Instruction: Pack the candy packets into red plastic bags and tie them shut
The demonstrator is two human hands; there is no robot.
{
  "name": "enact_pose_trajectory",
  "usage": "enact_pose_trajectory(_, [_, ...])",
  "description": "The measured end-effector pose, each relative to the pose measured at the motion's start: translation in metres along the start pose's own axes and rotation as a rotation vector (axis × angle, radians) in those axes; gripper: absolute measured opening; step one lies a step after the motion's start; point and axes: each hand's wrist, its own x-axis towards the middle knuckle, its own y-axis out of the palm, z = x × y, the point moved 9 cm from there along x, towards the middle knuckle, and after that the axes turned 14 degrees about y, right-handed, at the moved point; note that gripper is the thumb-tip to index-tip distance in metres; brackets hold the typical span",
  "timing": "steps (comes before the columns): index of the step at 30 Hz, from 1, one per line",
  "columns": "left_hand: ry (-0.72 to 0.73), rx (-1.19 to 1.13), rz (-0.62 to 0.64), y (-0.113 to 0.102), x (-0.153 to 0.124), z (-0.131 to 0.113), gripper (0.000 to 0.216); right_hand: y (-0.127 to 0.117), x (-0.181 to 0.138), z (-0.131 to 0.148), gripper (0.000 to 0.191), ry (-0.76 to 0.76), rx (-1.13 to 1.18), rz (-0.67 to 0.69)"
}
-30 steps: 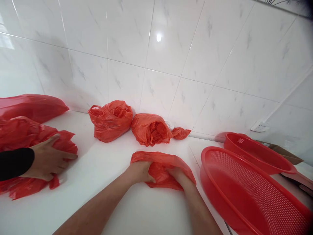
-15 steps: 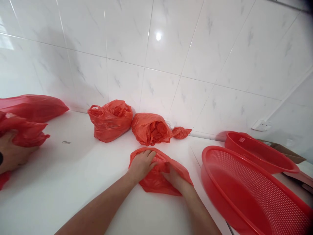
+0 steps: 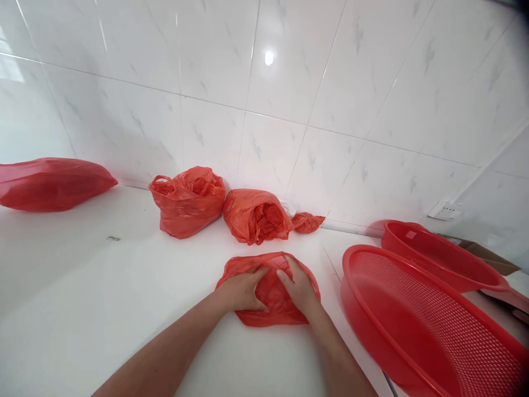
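A red plastic bag (image 3: 275, 317) lies on the white table with its mouth spread wide. My left hand (image 3: 243, 289) is in the mouth at the left, thumb and fingers apart. On the right side my right hand (image 3: 298, 284) rests inside the bag with its fingers spread. Both hands touch the thin plastic, and neither has it pinched. Folds of red plastic show between the hands; whether anything lies under them I cannot tell.
Along the tiled wall stand a red bag with handles (image 3: 190, 207), a stuffed red bag (image 3: 242, 218) and a small red bundle (image 3: 308, 222). A larger red bag (image 3: 58, 184) lies far left. Red baskets (image 3: 351, 286) fill the right side, near a wall socket (image 3: 445, 210).
Another person's hand with a red bag at the far left has gone out of view. My left hand has moved down into the bag's mouth, and my right hand has opened upward.
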Motion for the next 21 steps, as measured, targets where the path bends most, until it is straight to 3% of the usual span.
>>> enact_pose_trajectory(5, [0.128,0.043,-0.083,-0.014,0.004,-0.018,0.075,-0.003,0.018,-0.029,0.052,0.105,0.039,-0.053])
enact_pose_trajectory(9, [0.229,0.214,-0.318,-0.046,0.006,-0.034,0.028,-0.003,0.016,-0.024,0.055,0.095,0.032,-0.041])
enact_pose_trajectory(11, [0.226,0.327,-0.453,-0.063,0.001,-0.037,0.025,-0.004,0.012,-0.019,0.055,0.077,0.01,-0.034])
enact_pose_trajectory(14, [0.078,0.416,-0.566,-0.079,-0.007,-0.022,0.033,-0.005,0.006,-0.011,0.055,0.064,-0.05,-0.027])
enact_pose_trajectory(16, [-0.067,0.343,-0.54,-0.079,-0.009,-0.001,0.038,-0.006,0.003,-0.008,0.053,0.066,-0.109,-0.027])
enact_pose_trajectory(21, [-0.323,0.011,-0.445,-0.063,-0.015,0.043,0.017,-0.003,-0.002,-0.002,0.048,0.09,-0.212,0.011])
